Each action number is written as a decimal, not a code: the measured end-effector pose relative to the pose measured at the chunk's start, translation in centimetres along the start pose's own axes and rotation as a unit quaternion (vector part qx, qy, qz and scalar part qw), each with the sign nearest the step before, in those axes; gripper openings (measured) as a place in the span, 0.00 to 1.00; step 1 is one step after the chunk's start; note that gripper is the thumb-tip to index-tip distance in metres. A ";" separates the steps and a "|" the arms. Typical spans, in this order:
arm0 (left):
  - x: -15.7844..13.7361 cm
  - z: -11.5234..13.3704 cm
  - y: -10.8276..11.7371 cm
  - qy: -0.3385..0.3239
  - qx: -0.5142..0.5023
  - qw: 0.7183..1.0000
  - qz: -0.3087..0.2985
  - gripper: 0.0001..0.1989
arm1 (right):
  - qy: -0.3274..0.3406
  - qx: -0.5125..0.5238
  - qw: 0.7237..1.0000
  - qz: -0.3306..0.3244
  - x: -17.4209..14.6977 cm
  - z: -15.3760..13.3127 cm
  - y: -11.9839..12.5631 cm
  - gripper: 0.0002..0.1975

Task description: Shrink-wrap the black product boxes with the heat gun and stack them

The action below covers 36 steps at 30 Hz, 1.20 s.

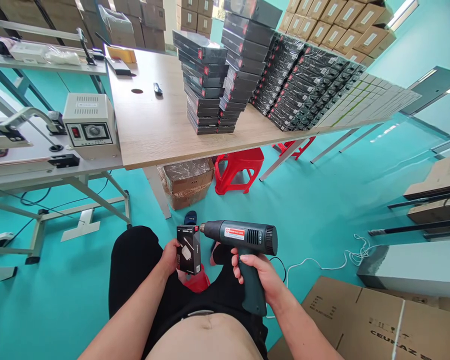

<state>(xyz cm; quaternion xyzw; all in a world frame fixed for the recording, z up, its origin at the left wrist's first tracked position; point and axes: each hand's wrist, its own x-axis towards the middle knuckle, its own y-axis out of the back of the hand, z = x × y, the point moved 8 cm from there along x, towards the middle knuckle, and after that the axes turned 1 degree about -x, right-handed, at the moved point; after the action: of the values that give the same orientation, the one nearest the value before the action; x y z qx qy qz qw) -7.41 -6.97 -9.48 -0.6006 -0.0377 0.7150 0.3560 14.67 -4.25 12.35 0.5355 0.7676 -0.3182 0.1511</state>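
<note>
My left hand (169, 256) grips a small black retail box (188, 250) by its left side, above my lap; a white charger and cable are pictured on its front. In my right hand (257, 270) is a dark heat gun (247, 236), fingers wrapped round its handle. The gun lies level and points left, its metal nozzle close to the box's upper right corner. Whether nozzle and box touch, I cannot tell. Stacks of similar black boxes (206, 82) stand on the wooden table (153, 135) ahead.
Many wrapped black boxes (296, 82) fill the table's right part. A beige control unit (90, 122) sits on the left bench. Under the table are a carton (189, 185) and a red stool (240, 167). A large carton (360, 320) and a white cord (315, 262) lie at right.
</note>
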 end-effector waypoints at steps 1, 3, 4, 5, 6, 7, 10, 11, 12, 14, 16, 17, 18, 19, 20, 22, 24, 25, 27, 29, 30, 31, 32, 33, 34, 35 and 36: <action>-0.1 0.0 0.0 -0.003 0.011 1.000 -0.001 0.05 | -0.005 -0.006 1.000 0.001 0.0 -0.1 0.0 0.14; -0.1 0.1 0.0 -0.006 0.039 0.999 0.000 0.03 | -0.015 -0.019 1.000 -0.008 0.1 -0.1 -0.4 0.14; -0.1 0.1 0.1 -0.006 0.050 0.999 0.001 0.02 | -0.016 -0.024 0.999 -0.017 0.1 -0.2 -0.7 0.14; 0.0 0.0 0.2 -0.005 0.060 0.998 0.002 0.02 | -0.014 -0.027 0.999 -0.024 0.1 -0.3 -1.0 0.14; 0.1 0.0 0.2 -0.004 0.068 0.998 0.003 0.02 | -0.009 -0.029 0.999 -0.027 0.2 -0.4 -1.1 0.14; 0.1 0.0 0.3 -0.005 0.073 0.997 0.003 0.02 | -0.004 -0.031 0.999 -0.026 0.2 -0.6 -1.1 0.15; 0.4 0.0 0.4 -0.011 0.077 0.997 -0.002 0.03 | -0.006 -0.051 0.999 -0.001 0.5 -0.9 -0.4 0.15; 0.4 0.0 0.4 -0.012 0.077 0.997 -0.003 0.03 | -0.013 -0.061 0.998 0.005 0.6 -1.0 -0.1 0.15; 0.5 0.0 0.5 -0.011 0.079 0.997 -0.002 0.03 | -0.020 -0.070 0.997 0.005 0.6 -1.1 0.0 0.15; 0.6 -0.1 0.6 -0.006 0.082 0.997 0.002 0.03 | -0.029 -0.076 0.997 -0.013 0.7 -1.3 -0.3 0.14; 0.6 -0.1 0.6 -0.002 0.080 0.997 0.002 0.04 | -0.024 -0.070 0.997 -0.034 0.9 -1.6 -1.0 0.14; 0.6 -0.1 0.6 -0.002 0.077 0.997 0.002 0.04 | -0.018 -0.066 0.997 -0.038 1.1 -1.9 -1.3 0.14; 0.6 0.0 0.5 -0.002 0.073 0.997 0.001 0.05 | -0.012 -0.065 0.997 -0.037 1.3 -2.1 -1.5 0.14; 0.5 0.0 0.4 -0.004 0.067 0.998 0.001 0.05 | -0.007 -0.067 0.997 -0.033 1.5 -2.3 -1.6 0.14; 0.5 0.1 0.4 -0.007 0.061 0.998 0.002 0.06 | -0.005 -0.071 0.997 -0.030 1.7 -2.4 -1.6 0.14; 0.3 0.3 0.3 -0.012 0.047 0.999 0.006 0.06 | -0.013 -0.089 0.995 -0.030 1.8 -2.4 -1.4 0.13; 0.2 0.5 0.3 -0.017 0.032 0.999 0.007 0.07 | -0.040 -0.123 0.990 -0.053 1.2 -1.9 -1.2 0.13; 0.2 0.5 0.3 -0.020 0.025 0.999 0.007 0.07 | -0.059 -0.146 0.985 -0.072 0.6 -1.5 -1.1 0.13; 0.4 0.7 0.5 -0.025 0.013 1.000 0.012 0.07 | -0.103 -0.197 0.968 -0.116 -0.7 -0.6 -1.1 0.13; 0.7 0.7 0.7 -0.027 0.010 0.999 0.019 0.06 | -0.132 -0.235 0.951 -0.148 -1.7 0.2 -1.1 0.13; 0.8 0.6 0.8 -0.026 0.012 0.999 0.023 0.06 | -0.135 -0.240 0.949 -0.152 -1.9 0.4 -1.2 0.13; 0.9 0.6 0.8 -0.024 0.016 0.999 0.025 0.05 | -0.128 -0.232 0.953 -0.147 -1.8 0.3 -1.4 0.13; 0.9 0.5 0.8 -0.022 0.021 0.999 0.026 0.04 | -0.113 -0.211 0.962 -0.133 -1.5 0.0 -1.6 0.13; 0.9 0.5 0.8 -0.021 0.026 0.999 0.027 0.04 | -0.088 -0.181 0.973 -0.113 -0.9 -0.5 -1.8 0.14; 0.8 0.5 0.8 -0.020 0.031 0.999 0.028 0.04 | -0.061 -0.149 0.983 -0.091 -0.3 -1.1 -2.0 0.14; 0.7 0.5 0.7 -0.022 0.034 0.999 0.029 0.04 | -0.036 -0.123 0.989 -0.073 0.3 -1.8 -2.2 0.15; 0.5 0.6 0.7 -0.025 0.035 0.999 0.030 0.04 | -0.015 -0.107 0.993 -0.057 0.8 -2.3 -2.2 0.15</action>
<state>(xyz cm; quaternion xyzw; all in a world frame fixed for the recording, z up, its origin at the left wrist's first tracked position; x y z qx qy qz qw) -8.31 -6.93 -10.08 -0.5704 -0.0041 0.7410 0.3542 12.57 -2.66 14.40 0.4666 0.8243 -0.2505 0.2003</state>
